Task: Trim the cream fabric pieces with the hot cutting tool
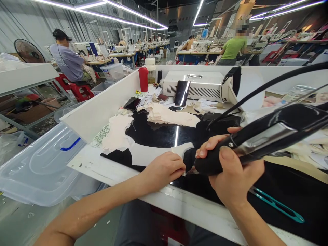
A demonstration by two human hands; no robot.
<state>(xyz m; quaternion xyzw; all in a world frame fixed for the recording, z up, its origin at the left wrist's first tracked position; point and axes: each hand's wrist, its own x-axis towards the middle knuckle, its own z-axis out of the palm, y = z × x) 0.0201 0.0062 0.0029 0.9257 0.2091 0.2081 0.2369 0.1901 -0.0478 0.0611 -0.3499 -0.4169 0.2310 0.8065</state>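
Note:
A white curved fabric piece (145, 153) lies on the glossy black work surface (164, 135) in front of me. My left hand (165, 169) is closed, its fingers pinching this piece at its right end near the table's front edge. In my right hand (230, 174) is a thick black handheld tool (266, 136) with a silver strip along its side. Its rounded end points down and left, close to my left fingertips; its working tip is mostly hidden. Teal thread snips (279, 205) lie on the black surface beside my right wrist.
Stacked cream fabric pieces (171, 116) and more cut pieces (118, 133) lie behind. A phone (182, 93) leans on a white vented box (200, 85), near a red cup (143, 79). A black cable (256, 97) arches at right. A lidded plastic bin (38, 160) stands left; co-workers sit beyond.

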